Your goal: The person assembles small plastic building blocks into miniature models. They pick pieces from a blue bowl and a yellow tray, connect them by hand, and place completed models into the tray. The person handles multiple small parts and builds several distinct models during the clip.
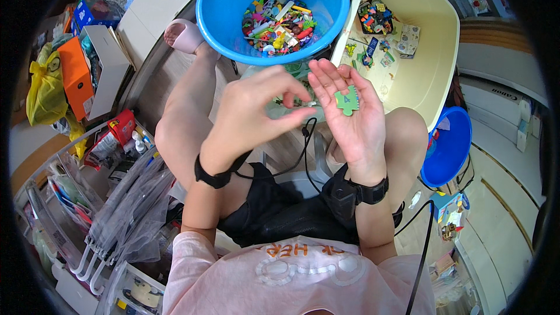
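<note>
Right hand: right hand (350, 119) is held palm up and flat, fingers spread apart, with a green puzzle-shaped piece (347, 101) lying loose on the palm, not clamped.
Left hand: left hand (256, 111) hovers just beside the right one, fingers curled together, their tips touching the edge of the right palm; whether they pinch anything I cannot tell.
Head view, surroundings: both hands are raised over the person's lap, just in front of a blue tub (221, 0) heaped with small colourful toy parts (279, 22). A cream bin (431, 52) to the right holds a few more bits and cards.
Step in hand: judging by the pose, the piece is being looked over or sorted on the open palm.
Next move calls for: a light fingertip pinch on the piece's rim, keeping the palm level so it does not slide off.
</note>
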